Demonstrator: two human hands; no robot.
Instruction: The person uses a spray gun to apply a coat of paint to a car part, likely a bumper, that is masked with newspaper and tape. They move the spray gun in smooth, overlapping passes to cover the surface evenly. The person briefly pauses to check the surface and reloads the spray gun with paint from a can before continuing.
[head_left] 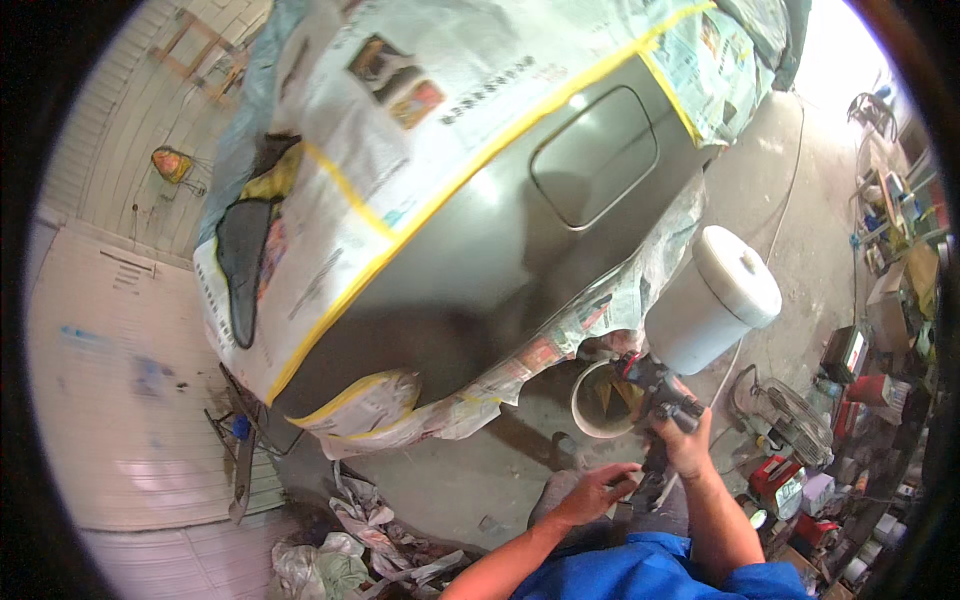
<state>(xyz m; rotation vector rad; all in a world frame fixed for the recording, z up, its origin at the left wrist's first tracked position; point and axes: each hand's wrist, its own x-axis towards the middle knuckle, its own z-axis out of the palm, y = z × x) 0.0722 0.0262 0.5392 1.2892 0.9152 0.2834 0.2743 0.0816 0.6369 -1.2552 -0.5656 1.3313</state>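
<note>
My right hand is wrapped round the dark grip of a spray gun. A large white paint cup sits tilted on top of the gun. My left hand is at the lower end of the grip, its fingers bent and fingertips pinching there; the exact part between them is too small to make out. Ahead stands a car body with a bare grey panel and the outline of a rounded fuel flap. Newspaper masking surrounds the panel, edged with yellow tape.
Below the gun, a round pale bucket stands on the concrete floor. At right are a fan, a red toolbox-like item and shelves of clutter. A hose crosses the floor. Crumpled sheeting lies at lower left.
</note>
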